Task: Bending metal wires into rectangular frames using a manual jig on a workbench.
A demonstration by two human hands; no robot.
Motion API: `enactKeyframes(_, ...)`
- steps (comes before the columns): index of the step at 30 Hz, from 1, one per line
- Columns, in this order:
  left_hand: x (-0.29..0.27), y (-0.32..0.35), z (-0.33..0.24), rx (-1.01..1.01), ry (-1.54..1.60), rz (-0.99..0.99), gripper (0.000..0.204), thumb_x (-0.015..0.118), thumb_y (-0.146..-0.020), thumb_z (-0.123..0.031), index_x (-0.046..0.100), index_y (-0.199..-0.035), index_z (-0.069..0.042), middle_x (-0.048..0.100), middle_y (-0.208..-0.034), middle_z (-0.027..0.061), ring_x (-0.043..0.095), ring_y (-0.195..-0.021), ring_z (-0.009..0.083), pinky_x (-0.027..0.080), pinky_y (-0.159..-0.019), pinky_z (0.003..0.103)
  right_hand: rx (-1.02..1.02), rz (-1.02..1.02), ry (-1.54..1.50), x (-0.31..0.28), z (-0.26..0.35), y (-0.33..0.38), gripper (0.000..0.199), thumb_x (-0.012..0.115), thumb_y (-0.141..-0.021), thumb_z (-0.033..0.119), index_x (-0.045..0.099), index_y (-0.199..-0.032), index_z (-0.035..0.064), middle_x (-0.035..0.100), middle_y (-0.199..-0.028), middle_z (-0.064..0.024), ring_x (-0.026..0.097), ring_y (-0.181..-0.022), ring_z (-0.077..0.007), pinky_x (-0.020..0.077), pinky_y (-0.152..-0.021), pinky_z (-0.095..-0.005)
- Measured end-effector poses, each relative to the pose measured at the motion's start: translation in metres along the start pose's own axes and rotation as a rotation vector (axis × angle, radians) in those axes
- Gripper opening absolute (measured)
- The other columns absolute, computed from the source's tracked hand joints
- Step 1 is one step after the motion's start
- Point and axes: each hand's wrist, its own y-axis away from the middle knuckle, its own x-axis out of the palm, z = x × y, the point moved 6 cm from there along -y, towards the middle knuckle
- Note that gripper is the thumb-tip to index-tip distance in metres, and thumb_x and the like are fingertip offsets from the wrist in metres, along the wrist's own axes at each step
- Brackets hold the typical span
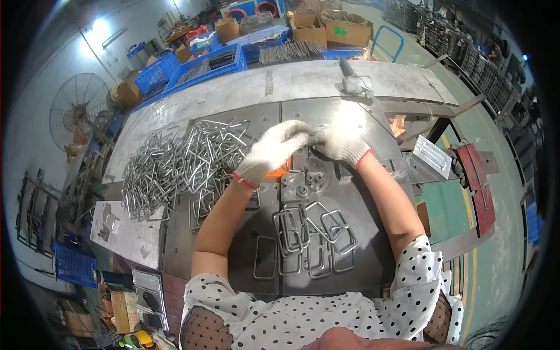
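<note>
Two hands in white knitted gloves with red cuffs are brought together over the middle of a grey steel workbench [373, 79]. The left hand [271, 153] is curled, its fingertips bent in toward the right hand [338, 143], which is likewise closed; the two gloves are seen touching at the fingertips. What is pinched between them cannot be made out, hidden as it is by the gloves. A small orange part [279, 171] is glimpsed just beneath the left wrist, beside a bending fixture of dark round pins and bolts [306, 182] set into the bench plate.

A large heap of bent wire pieces [175, 166], open at one side and silvery, is piled to the left of the hands, some of it touching the left forearm. Nearer the body, closed rectangular wire loops [309, 236] are laid overlapping in a loose cluster, with one single loop [265, 258] lying just apart to their left.

Beyond the bench, blue plastic crates [204, 64] and cardboard boxes [332, 26] are stacked, and a standing fan [76, 108] is seen at the far left. A black-dotted white blouse [303, 321] is worn by the person.
</note>
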Motion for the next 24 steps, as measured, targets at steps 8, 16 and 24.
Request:
enactKeyframes(8,0.029,0.011,0.034,0.025,0.316,-0.091,0.023,0.053,-0.107,-0.011,0.062,-0.124,0.002,0.069,-0.119,0.0099,0.062,-0.107,0.0135,0.050,-0.096,0.028,0.105,0.046,0.066,-0.005,0.001,0.000,0.029,0.064,-0.092,0.022,0.078,-0.118,0.0248,0.069,-0.117,-0.0110,0.062,-0.114,-0.0354,0.0499,-0.102,-0.0443)
enactKeyframes(16,0.012,0.017,0.033,-0.098,0.113,-0.101,0.022,0.056,-0.104,-0.012,0.066,-0.120,-0.002,0.062,-0.092,-0.0018,0.050,-0.071,0.0028,0.043,-0.063,0.020,0.022,-0.024,-0.011,0.004,-0.010,0.002,0.029,0.065,-0.090,0.022,0.079,-0.115,0.0235,0.070,-0.125,-0.0090,0.062,-0.117,-0.0351,0.0498,-0.104,-0.0434)
enactKeyframes(24,0.016,0.017,0.033,-0.075,0.081,-0.096,0.021,0.056,-0.104,-0.010,0.066,-0.120,-0.001,0.066,-0.098,0.0002,0.055,-0.078,0.0044,0.047,-0.070,0.021,0.015,-0.010,-0.003,0.002,-0.010,0.002,0.028,0.065,-0.091,0.022,0.079,-0.115,0.0226,0.069,-0.127,-0.0087,0.062,-0.118,-0.0357,0.0495,-0.105,-0.0430)
